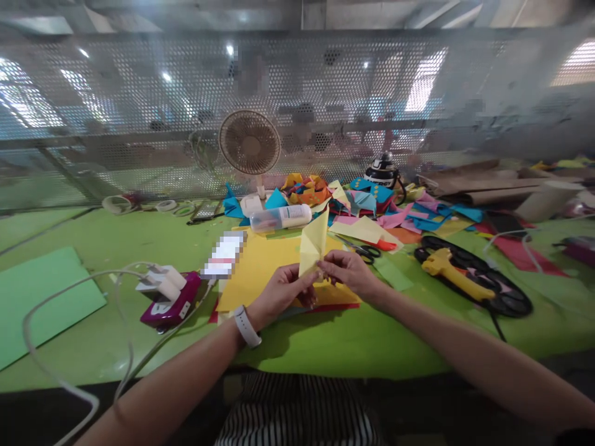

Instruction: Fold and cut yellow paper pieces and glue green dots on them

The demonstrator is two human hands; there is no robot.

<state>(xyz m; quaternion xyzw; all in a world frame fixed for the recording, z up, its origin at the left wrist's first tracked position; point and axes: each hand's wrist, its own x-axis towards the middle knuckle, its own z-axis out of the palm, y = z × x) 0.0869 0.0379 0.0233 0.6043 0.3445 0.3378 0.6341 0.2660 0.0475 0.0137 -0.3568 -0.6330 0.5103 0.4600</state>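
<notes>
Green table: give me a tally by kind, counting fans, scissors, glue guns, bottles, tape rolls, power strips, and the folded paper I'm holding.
Fan: 1
Scissors: 1
Glue gun: 1
Bottle: 1
Tape rolls: 2
Power strip: 1
Folded yellow paper, pinched by left hand and right hand: 1
Total: 8

Green counter, cluttered. At centre, yellow sheet; at left, green sheet; near it, purple device with white plugs. Glue bottle on its side, scissors, yellow glue gun on black tray, paper scraps heaped behind, beside small fan.
</notes>
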